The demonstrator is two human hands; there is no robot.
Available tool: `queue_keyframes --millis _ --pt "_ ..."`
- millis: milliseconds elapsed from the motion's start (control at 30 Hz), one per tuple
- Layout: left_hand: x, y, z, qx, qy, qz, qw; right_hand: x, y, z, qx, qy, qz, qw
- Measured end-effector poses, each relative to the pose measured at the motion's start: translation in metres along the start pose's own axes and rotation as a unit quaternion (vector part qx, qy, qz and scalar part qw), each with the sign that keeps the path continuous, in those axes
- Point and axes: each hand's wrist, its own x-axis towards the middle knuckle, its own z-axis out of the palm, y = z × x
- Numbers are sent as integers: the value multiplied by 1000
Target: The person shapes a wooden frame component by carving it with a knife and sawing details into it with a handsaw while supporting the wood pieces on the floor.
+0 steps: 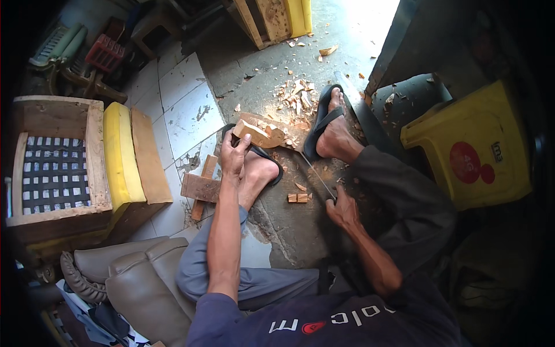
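Note:
My left hand [234, 155] is closed around one end of a shaped wooden block [254, 134], with fingers along its side and the thumb near its top. The block is held tilted between my sandalled feet, over a wooden piece [272, 120] strewn with chips. In my right hand [344, 209], lower and to the right, is the grip end of a long thin metal blade [317, 173]. It looks edge-on and slants up-left, its far tip close to the block's right end. The grip itself is hidden by my fingers.
Wood chips [298, 95] litter the floor beyond my feet. A small block [298, 198] and crossed wood offcuts [200, 188] lie nearer. Left stands a wooden frame with webbing [58, 214] and yellow foam [124, 156], above brown padded upholstery [147, 283]. A yellow plastic stool [491, 127] is right.

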Motion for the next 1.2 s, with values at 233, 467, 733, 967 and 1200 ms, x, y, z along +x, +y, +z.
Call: queue_keyframes --millis 233,467,733,967,1200 --pt "20 -30 -13 20 -41 45 998 -15 -10 -4 105 38 -28 993" --pt "35 -63 -45 380 2 113 918 28 -66 13 71 7 -125 990" --pt "40 -56 -49 520 4 28 854 52 -94 21 21 13 -183 983" --pt "14 -16 -15 581 4 38 813 59 -130 0 124 83 -279 949" --pt "4 -26 -27 490 21 252 834 70 -106 12 80 10 -182 980"
